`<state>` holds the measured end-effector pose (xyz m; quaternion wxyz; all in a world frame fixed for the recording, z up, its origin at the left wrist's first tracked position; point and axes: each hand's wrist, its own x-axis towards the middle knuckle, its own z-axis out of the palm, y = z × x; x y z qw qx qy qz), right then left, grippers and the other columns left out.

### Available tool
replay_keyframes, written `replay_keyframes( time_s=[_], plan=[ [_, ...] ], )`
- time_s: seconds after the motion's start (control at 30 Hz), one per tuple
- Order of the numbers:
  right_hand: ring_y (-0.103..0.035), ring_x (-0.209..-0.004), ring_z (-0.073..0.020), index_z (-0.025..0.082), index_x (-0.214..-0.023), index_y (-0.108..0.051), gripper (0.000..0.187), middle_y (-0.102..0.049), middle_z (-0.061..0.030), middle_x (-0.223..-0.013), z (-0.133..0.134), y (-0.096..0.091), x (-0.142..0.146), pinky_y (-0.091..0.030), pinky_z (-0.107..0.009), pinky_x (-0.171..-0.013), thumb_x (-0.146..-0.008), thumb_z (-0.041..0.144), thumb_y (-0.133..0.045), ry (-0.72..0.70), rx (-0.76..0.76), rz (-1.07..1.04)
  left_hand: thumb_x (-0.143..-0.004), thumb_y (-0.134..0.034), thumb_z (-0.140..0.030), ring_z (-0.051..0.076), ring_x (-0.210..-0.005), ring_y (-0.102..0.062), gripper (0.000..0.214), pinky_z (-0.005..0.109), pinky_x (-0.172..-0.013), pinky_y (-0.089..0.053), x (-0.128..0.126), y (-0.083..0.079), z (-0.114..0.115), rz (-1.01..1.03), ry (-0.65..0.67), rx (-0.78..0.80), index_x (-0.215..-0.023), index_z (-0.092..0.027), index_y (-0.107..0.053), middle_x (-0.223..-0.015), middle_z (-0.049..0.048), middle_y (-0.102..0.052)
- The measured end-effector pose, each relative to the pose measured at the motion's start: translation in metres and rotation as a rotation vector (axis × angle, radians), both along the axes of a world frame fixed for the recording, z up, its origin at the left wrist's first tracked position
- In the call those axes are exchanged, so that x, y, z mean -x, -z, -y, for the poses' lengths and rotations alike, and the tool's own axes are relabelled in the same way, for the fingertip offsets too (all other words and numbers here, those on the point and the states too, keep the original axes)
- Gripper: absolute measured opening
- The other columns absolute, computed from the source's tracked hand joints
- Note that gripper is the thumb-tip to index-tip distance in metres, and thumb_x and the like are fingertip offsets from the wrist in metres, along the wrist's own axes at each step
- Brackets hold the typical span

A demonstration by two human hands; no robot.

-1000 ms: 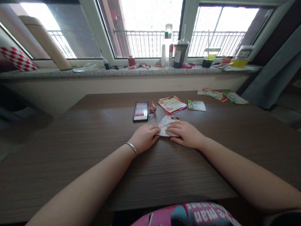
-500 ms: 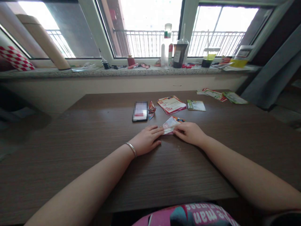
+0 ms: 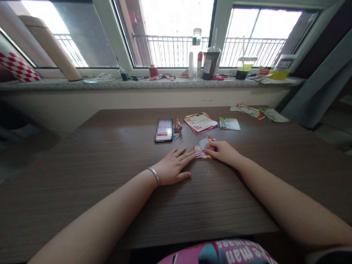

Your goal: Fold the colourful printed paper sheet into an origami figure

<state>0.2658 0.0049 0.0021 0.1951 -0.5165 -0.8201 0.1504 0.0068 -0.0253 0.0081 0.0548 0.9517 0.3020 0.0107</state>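
The right hand (image 3: 224,152) pinches the right side of the paper (image 3: 200,149), just right of the frame's centre. The left hand (image 3: 174,168) lies spread, fingertips at the paper's left edge. Above them on the tabletop (image 3: 110,146) are a phone (image 3: 164,131), a red piece (image 3: 177,127) beside it and, farther right, a stack (image 3: 200,122) and cards (image 3: 230,124). Leaflets (image 3: 275,115) lie toward the upper right.

Brown wood-grain table (image 3: 192,205). Near middle: 1 colourful folded paper (image 3: 200,146). Beyond: 1 black-edged phone (image 3: 164,130), screen up, blurred; 1 red-and-blue folded piece (image 3: 177,129) just beside it; 1 red-bordered sheet stack (image 3: 201,122); 1 smaller green-and-white stack (image 3: 229,124) near that. Toward far right corner: red-edged leaflet (image 3: 253,111), green leaflet (image 3: 274,115).
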Motion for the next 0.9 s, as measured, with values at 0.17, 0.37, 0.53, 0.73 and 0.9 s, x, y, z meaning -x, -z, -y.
replay_keyframes(
  time_s=[0.17, 0.37, 0.53, 0.73, 0.9],
  plan=[
    [-0.057, -0.072, -0.0161, 0.020, -0.077, -0.066, 0.019, -0.066, -0.0033, -0.078, -0.005, 0.003, -0.002, -0.040, -0.026, -0.064, -0.082, 0.034, -0.055, -0.007, -0.061, 0.042, -0.090, -0.039, -0.056, 0.029, -0.141, -0.017, 0.069, 0.047, -0.113, -0.016, -0.002, -0.001, 0.001, -0.018, -0.007, 0.010, -0.147, -0.020, -0.020, -0.154, 0.0095, -0.016],
    [-0.056, -0.072, -0.0159, 0.020, -0.072, -0.062, 0.021, -0.064, -0.0031, -0.082, -0.005, 0.003, -0.001, -0.039, -0.026, -0.061, -0.083, 0.037, -0.056, 0.100, -0.097, 0.096, -0.089, -0.042, -0.055, 0.025, -0.141, -0.020, 0.070, 0.041, -0.114, -0.017, -0.003, 0.001, 0.001, 0.023, -0.013, 0.002, -0.146, -0.018, -0.022, -0.153, 0.0122, -0.018],
    [-0.056, -0.069, -0.0163, 0.020, -0.071, -0.062, 0.021, -0.064, -0.0033, -0.076, -0.007, 0.004, -0.001, -0.037, -0.026, -0.059, -0.082, 0.037, -0.057, 0.134, -0.069, 0.081, -0.088, -0.045, -0.053, 0.024, -0.140, -0.024, 0.070, 0.038, -0.113, -0.021, -0.003, -0.001, 0.002, 0.050, -0.029, 0.005, -0.145, -0.018, -0.023, -0.152, 0.0119, -0.023],
    [-0.055, -0.066, -0.0159, 0.020, -0.069, -0.059, 0.020, -0.064, -0.0021, -0.073, -0.010, 0.002, -0.008, -0.036, -0.026, -0.058, -0.082, 0.035, -0.054, 0.098, -0.006, 0.073, -0.087, -0.046, -0.056, 0.027, -0.138, -0.027, 0.074, 0.039, -0.112, -0.021, -0.008, -0.006, 0.012, 0.027, -0.039, 0.006, -0.145, -0.017, -0.023, -0.151, 0.0121, -0.026],
    [-0.055, -0.063, -0.0162, 0.020, -0.068, -0.059, 0.019, -0.064, -0.0018, -0.070, -0.011, 0.001, -0.014, -0.036, -0.027, -0.057, -0.080, 0.034, -0.055, 0.098, 0.020, 0.052, -0.087, -0.046, -0.055, 0.028, -0.138, -0.027, 0.074, 0.041, -0.111, -0.022, -0.010, -0.008, 0.015, 0.027, -0.026, 0.012, -0.145, -0.017, -0.023, -0.150, 0.0114, -0.028]
  ],
)
